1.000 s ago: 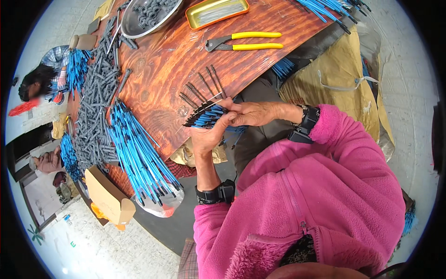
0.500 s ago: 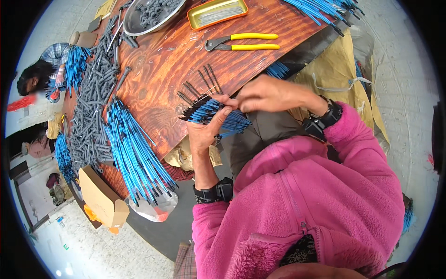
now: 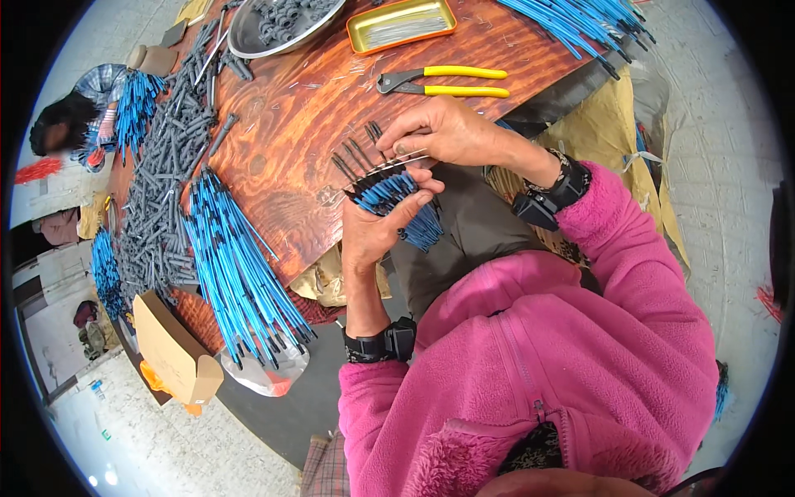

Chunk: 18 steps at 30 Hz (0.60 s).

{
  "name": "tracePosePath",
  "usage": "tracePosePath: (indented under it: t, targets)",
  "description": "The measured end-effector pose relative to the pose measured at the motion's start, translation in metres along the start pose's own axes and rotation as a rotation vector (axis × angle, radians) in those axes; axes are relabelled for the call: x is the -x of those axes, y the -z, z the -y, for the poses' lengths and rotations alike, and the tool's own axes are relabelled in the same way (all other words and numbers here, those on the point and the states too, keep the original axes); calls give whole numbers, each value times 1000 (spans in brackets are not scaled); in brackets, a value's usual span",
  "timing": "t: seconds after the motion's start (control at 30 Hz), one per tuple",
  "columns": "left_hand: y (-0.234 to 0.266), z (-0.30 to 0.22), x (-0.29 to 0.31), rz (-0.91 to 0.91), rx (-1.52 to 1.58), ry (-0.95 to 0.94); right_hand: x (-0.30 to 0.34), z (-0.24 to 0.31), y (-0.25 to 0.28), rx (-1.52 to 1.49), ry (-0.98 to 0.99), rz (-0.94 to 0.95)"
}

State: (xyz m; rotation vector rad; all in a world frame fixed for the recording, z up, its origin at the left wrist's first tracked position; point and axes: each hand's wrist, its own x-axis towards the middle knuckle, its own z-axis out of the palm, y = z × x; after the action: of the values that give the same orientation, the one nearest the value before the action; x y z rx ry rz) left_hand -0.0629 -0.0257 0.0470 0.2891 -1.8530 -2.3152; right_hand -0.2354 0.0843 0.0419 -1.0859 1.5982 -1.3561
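Observation:
My left hand is wrapped round a bundle of blue rods with dark ends, held over my lap at the table's edge. Several black tips stick out of the bundle's far side, above the wood. Close above those tips, my right hand is closed, thumb and forefinger pinched. A thin pale wire runs from under its fingers across the dark ends of the bundle. How far the wire goes in between the rods is hidden.
Yellow-handled pliers lie beyond my hands, below a yellow tray of thin wires. At left are a metal bowl, a heap of grey plastic parts, blue rods and a cardboard box. Another person sits far left.
My right hand has moved left and away from me, from beside the blue bundle to over its black tips. The left hand keeps its hold, with the bundle turned slightly.

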Motion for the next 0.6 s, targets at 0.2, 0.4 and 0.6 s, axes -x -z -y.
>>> tracePosePath:
  t: [0.2, 0.4, 0.6]
  targets:
    - [-7, 3, -9, 56, -26, 6, -16, 1, 3, 56, 3, 132]
    - [-10, 4, -11, 71, -10, 88, -27, -14, 1, 57, 137, 148]
    - [-8, 4, -14, 66, 29, 40, -30, -9, 6, -165, -112, 243]
